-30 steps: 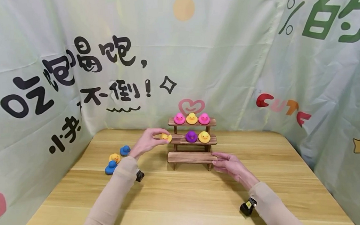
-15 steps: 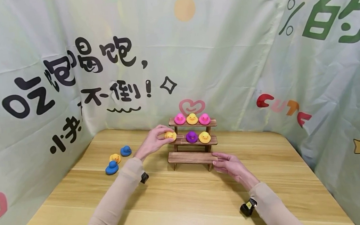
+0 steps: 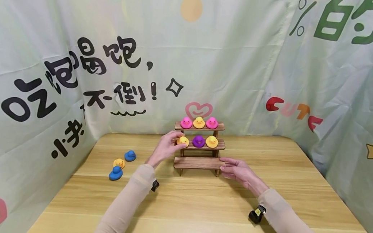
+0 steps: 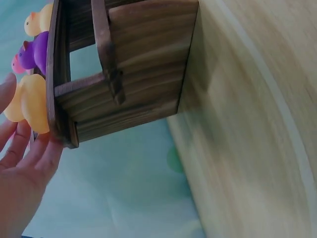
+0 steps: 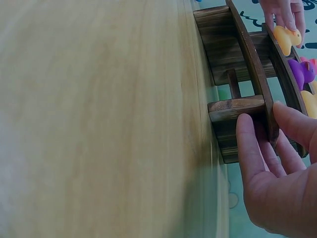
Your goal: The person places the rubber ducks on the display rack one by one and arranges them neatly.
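Observation:
A three-step wooden display stand (image 3: pixel 198 162) stands on the table. My left hand (image 3: pixel 163 149) pinches a yellow rubber duck (image 3: pixel 183 141) at the left end of the middle step; in the left wrist view thumb and fingers flank this yellow duck (image 4: pixel 34 103). Beside it on that step sit a purple duck (image 3: pixel 198 141) and another yellow duck (image 3: pixel 212 141). The top step carries a pink duck (image 3: pixel 186 123), a yellow one and a second pink one. At the right end of the bottom step, my right hand (image 3: pixel 240 173) grips the board, thumb above and fingers below.
Left of the stand, two blue ducks (image 3: pixel 115 173) and a yellow duck (image 3: pixel 119 163) rest on the wooden table (image 3: pixel 193 210). Printed cloth (image 3: pixel 235 73) hangs behind and at both sides of the table.
My left hand has carried the yellow duck rightward, from the outer left end of the middle step to a spot closer to the purple duck. The right hand keeps its hold on the stand.

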A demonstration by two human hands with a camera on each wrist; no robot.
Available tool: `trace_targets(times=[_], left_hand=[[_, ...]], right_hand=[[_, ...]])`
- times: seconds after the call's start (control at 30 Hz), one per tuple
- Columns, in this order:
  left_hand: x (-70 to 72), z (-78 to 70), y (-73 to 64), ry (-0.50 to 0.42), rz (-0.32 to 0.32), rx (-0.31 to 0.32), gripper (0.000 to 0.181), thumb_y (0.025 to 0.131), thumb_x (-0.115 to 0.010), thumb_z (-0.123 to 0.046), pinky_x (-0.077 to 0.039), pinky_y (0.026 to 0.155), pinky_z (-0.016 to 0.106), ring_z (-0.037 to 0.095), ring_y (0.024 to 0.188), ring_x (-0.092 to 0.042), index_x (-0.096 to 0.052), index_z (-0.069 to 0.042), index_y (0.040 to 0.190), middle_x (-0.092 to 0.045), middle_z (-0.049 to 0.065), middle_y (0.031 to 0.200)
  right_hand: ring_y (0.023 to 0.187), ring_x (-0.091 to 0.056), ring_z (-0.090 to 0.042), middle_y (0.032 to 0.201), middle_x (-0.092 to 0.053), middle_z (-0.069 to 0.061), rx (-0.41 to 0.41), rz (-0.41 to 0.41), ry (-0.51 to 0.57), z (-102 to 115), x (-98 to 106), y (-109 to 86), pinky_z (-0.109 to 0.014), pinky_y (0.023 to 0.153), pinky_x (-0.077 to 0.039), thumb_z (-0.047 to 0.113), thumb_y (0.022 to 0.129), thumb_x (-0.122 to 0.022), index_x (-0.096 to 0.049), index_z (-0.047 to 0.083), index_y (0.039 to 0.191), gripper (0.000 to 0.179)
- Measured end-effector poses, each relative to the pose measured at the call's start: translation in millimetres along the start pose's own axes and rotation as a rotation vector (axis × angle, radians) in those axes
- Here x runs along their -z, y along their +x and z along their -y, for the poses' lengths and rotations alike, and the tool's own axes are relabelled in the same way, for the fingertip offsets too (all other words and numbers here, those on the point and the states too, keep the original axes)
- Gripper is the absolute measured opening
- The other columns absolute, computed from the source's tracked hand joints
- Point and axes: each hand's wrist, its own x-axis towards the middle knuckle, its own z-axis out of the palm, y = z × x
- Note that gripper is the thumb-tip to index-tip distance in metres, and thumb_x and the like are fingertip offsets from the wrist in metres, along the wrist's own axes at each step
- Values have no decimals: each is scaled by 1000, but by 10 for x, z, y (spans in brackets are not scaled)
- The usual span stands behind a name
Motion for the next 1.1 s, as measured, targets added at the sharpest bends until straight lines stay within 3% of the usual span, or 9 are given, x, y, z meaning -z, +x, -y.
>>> trace_targets(times=[0.2,0.4,0.77,1.1], left_hand=[[-73,5,29,-16,-31,-7,39,85,-77,-16,-53,95,37,25,110,-62,-66,-5,121,-64,10,123],[-108,9,39,42,-51,-1,41,85,-77,-20,-54,90,37,22,108,-61,-67,-7,122,-64,7,122],[-121,31,48,68,-25,9,45,86,-76,-24,-44,105,46,27,120,-56,-64,-6,126,-61,8,128],[-110,21,35,81,-10,-5,43,87,-75,-23,-49,100,42,24,115,-58,-65,-9,126,-62,7,126]], right_hand=[[93,-66,-13,114,-52,-10,2,2,-6,4,9,-3,-35,95,-54,1,91,-66,-40,-5,145,60],[94,-66,-13,112,-53,-9,2,11,-6,6,3,-3,-35,96,-53,1,91,-66,-39,-6,145,61],[95,-67,-16,112,-54,-9,2,13,3,13,6,-17,-37,96,-53,0,90,-66,-40,-6,144,61],[97,-67,-17,110,-59,-7,6,19,0,-3,12,-17,-37,96,-53,0,91,-65,-39,-6,145,60]])
